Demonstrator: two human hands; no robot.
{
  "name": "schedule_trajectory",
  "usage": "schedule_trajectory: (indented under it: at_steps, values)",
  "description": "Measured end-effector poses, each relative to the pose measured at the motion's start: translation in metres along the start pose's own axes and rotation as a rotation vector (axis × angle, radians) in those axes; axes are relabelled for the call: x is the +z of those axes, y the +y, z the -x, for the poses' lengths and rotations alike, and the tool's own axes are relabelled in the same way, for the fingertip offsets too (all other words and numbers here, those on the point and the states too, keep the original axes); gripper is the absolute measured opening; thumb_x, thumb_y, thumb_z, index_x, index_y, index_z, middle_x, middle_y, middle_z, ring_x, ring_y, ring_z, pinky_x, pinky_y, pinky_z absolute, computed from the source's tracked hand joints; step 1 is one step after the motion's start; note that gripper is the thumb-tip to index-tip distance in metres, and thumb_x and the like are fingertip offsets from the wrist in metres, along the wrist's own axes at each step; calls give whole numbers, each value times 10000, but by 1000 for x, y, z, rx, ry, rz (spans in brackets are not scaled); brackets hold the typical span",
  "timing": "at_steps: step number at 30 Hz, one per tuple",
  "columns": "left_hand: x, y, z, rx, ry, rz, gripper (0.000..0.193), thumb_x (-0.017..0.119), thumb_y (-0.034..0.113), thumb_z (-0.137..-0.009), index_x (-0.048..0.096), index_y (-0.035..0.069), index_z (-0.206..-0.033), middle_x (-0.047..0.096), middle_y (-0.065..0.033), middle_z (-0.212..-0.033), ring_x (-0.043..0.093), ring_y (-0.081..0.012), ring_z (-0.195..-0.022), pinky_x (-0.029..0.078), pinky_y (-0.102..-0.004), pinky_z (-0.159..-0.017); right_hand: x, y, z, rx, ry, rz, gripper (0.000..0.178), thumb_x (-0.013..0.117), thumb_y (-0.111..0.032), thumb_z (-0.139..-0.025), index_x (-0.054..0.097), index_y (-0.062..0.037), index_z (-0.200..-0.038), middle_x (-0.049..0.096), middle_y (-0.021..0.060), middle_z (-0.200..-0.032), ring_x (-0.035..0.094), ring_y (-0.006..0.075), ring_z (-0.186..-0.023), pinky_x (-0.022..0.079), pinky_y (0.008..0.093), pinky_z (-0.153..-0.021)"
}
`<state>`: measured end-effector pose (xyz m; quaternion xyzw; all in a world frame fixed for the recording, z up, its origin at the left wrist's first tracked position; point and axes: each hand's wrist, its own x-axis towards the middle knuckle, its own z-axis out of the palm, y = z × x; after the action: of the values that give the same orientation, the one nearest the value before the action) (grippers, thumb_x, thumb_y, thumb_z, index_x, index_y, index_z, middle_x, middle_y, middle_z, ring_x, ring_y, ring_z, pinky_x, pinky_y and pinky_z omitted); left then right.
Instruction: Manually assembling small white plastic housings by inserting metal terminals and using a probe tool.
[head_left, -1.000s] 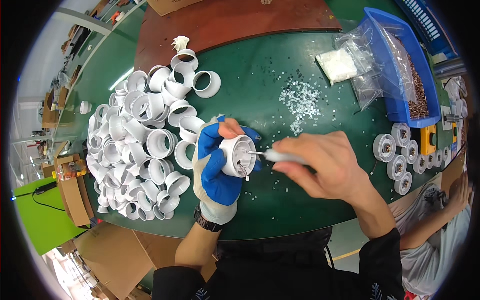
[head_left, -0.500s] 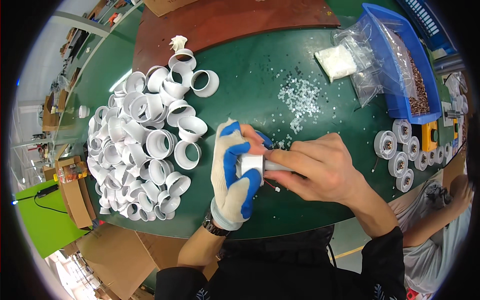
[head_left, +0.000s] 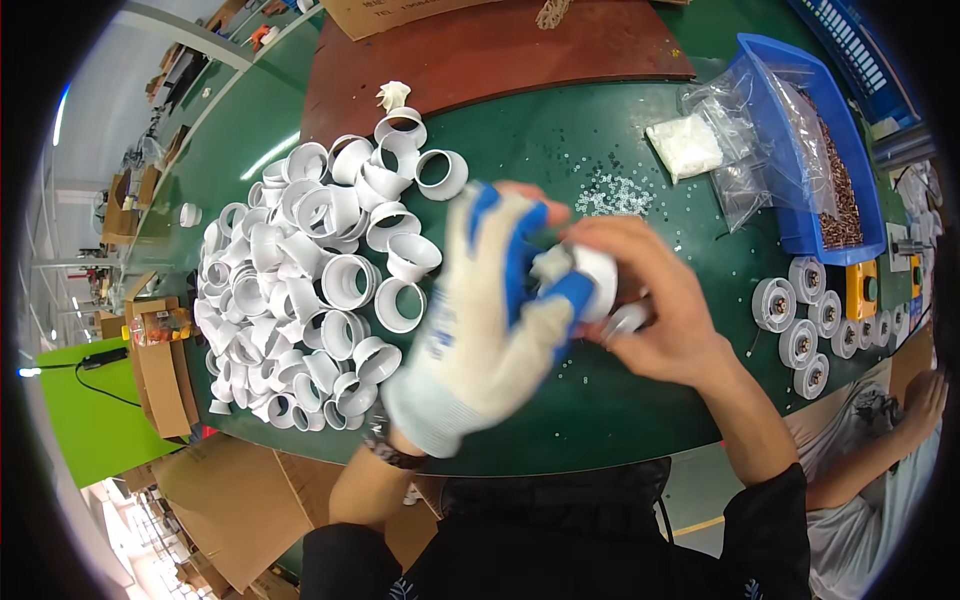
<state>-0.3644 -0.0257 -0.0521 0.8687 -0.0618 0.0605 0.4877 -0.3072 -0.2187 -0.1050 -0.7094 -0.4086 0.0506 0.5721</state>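
My left hand (head_left: pixel 490 300), in a white knit glove with blue-coated fingers, is closed round a white round plastic part (head_left: pixel 600 280) above the middle of the table. My bare right hand (head_left: pixel 660 300) is at the right side of that part, its upper fingers against it. A small grey-white rounded piece (head_left: pixel 628 320) sits between the lower fingers and thumb of this hand; blur hides its kind. To the left of the glove lies a big heap of white plastic ring-shaped sleeves (head_left: pixel 290 230). Beyond my hands, tiny clear washer-like bits (head_left: pixel 615 195) are scattered on the green table (head_left: pixel 520 430).
At the far right a blue bin (head_left: pixel 800 220) holds many small copper-coloured pieces, with clear bags (head_left: pixel 740 190) draped over it. White round parts with metal centres (head_left: pixel 798 335) stand below it, beside a yellow button box (head_left: pixel 861 290). A red-brown board (head_left: pixel 480 60) lies at the back. Another person's arm (head_left: pixel 880 450) is at right.
The gloved hand has turned and come up, bringing the white part up and to the right. My right hand has shifted with it. The view has swung slightly.
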Motion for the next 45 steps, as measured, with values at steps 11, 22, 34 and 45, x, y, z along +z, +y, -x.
schedule_trajectory:
  at_steps: [11, 22, 34, 45]
  values:
    - [-51, -32, -56, -60, -184, -1020, 480, 652, -25, -854, 567, 51, -1320, 686, -90, -991, 674, -228, -850, 519, -363, -740, 1, 10, -1, 172, 265, -317, 743, 887, -19, -735, 537, -62, -1388, 626, 72, -1202, 629, 151, -880, 530, 283, -738]
    - [-9, -44, 13, 137, 77, 144, 603, 807, -69, -703, 634, 25, -1273, 654, -122, -1092, 628, -171, -873, 524, -332, -912, 2, 2, -2, 315, 60, -530, 796, 870, 14, -770, 471, -22, -1458, 630, 112, -1288, 637, 173, -1137, 557, 302, -893]
    - [6, -50, 23, -55, 99, 676, 624, 868, 39, -699, 630, -22, -1273, 605, -226, -1373, 571, -287, -1265, 369, -437, -1141, 16, 7, -2, 363, 50, -709, 757, 824, -269, -881, 464, 3, -1488, 628, 120, -1286, 622, 173, -1119, 533, 318, -882]
    - [3, -51, 27, 14, 134, 386, 618, 868, 34, -671, 650, -29, -1246, 662, -233, -1289, 620, -328, -1205, 315, -480, -1176, 11, 11, 2, 400, 16, -637, 763, 812, -295, -891, 458, 14, -1492, 627, 128, -1288, 631, 186, -1119, 538, 314, -873]
